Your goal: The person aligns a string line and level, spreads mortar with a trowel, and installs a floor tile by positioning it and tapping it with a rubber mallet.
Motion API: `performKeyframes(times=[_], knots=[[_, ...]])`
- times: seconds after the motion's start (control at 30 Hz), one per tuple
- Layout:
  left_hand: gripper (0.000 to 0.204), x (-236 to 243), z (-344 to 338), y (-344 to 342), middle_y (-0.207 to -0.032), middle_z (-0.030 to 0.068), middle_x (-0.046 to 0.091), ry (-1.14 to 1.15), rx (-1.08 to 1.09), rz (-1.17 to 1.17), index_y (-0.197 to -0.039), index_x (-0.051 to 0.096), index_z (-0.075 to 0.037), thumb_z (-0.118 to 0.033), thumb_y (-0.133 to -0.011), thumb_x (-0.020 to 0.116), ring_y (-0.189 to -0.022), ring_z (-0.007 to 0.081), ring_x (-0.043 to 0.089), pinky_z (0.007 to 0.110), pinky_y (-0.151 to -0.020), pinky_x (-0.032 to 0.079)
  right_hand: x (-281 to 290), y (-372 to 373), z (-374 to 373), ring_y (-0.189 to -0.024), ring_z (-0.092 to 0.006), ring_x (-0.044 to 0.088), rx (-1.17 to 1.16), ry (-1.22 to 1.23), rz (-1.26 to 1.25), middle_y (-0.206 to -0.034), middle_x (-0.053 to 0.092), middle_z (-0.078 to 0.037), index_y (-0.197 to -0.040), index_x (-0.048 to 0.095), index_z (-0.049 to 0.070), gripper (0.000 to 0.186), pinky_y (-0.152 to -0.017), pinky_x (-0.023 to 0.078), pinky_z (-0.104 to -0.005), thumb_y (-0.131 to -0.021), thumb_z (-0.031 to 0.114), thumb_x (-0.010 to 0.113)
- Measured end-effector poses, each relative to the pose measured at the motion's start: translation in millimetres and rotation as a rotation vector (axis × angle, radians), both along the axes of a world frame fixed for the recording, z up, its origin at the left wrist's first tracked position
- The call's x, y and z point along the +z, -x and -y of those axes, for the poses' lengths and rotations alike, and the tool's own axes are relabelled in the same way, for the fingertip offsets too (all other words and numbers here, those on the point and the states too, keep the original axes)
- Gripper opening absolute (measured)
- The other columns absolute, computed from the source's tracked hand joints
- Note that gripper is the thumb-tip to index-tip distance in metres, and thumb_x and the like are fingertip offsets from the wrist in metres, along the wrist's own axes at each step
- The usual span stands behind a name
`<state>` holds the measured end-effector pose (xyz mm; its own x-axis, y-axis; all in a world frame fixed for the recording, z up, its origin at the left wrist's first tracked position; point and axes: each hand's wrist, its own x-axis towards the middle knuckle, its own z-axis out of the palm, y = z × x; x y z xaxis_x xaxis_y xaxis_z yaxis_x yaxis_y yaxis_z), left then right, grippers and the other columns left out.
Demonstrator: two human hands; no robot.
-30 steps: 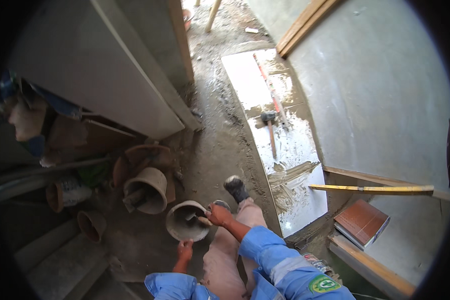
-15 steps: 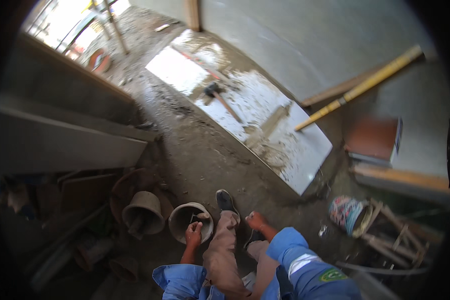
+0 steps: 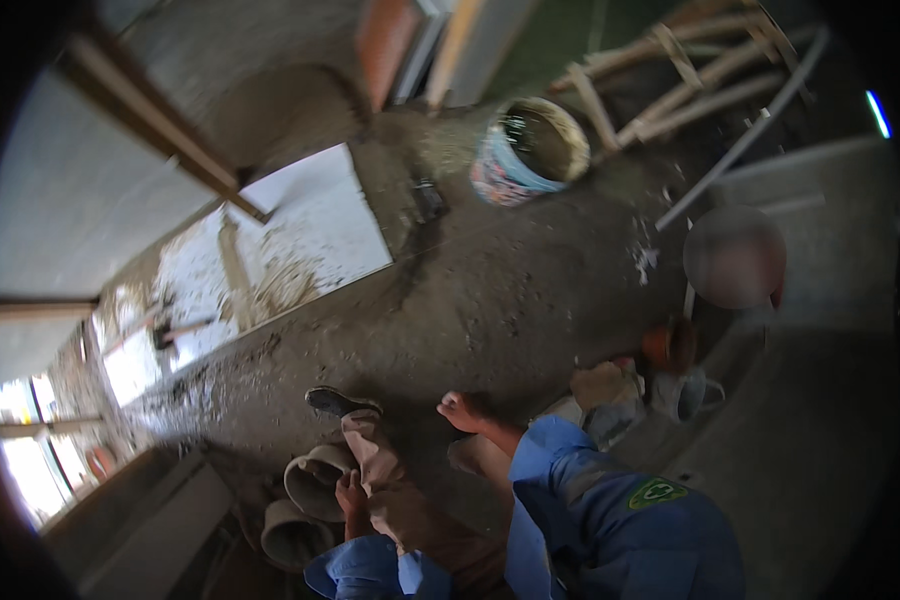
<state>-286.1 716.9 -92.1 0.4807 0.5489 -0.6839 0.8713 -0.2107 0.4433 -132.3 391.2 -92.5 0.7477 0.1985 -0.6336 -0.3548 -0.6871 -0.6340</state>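
My left hand hangs with its fingers curled beside a grey mortar-stained bucket. Whether it grips the rim or anything else cannot be made out. A second grey bucket stands against the first. My right hand hovers over the floor in front of my leg, its fingers loosely closed and nothing visible in them. Further ahead on the left lies a white board smeared with wet mortar. On its far part rests a hammer with a dark head.
A colourful bucket holding liquid stands ahead, beside a wooden trestle and a thin grey pole. To my right sit an orange pot, a grey pail and a crumpled bag. A wooden beam slants over the board.
My view has turned to the right, so the board and grey buckets sit further left. The right-hand side of the room has come into view. Both hands stay low.
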Motion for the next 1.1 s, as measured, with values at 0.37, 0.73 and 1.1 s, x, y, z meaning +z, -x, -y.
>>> performKeyframes(times=[0.37,0.73,1.1], knots=[[0.040,18.0,164.9,-156.2,-0.107,0.0175,0.071,0.025,-0.218,0.149,-0.115,0.067,0.005,-0.027,-0.091,0.068,-0.098,0.0258,0.067,0.038,-0.089,0.051,-51.4,162.3,327.7,-0.091,-0.0393,0.068,0.322,0.551,-0.165,-0.093,0.070,-0.025,-0.100,0.070,0.002,0.035,-0.084,0.053,-0.0514,-0.079,0.030,0.065],[0.039,-85.8,386.1,-271.3,-0.116,0.0075,0.068,0.929,0.152,0.044,-0.127,0.059,-0.005,-0.032,-0.099,0.062,-0.105,0.0203,0.065,0.035,-0.090,0.051,-236.7,-231.5,233.1,-0.088,-0.0347,0.061,0.142,0.383,0.263,-0.084,0.062,-0.013,-0.086,0.056,0.006,0.023,-0.076,0.049,-0.0526,-0.090,0.029,0.059],[0.047,-51.3,405.8,-408.4,-0.108,0.0164,0.069,0.704,0.049,-0.126,-0.124,0.062,-0.001,-0.040,-0.098,0.058,-0.104,0.0207,0.066,0.034,-0.090,0.049,-308.2,-526.5,125.1,-0.111,-0.0488,0.058,-0.136,0.325,0.058,-0.122,0.059,-0.031,-0.128,0.049,-0.006,0.061,-0.094,0.047,-0.0502,-0.088,0.037,0.067]])
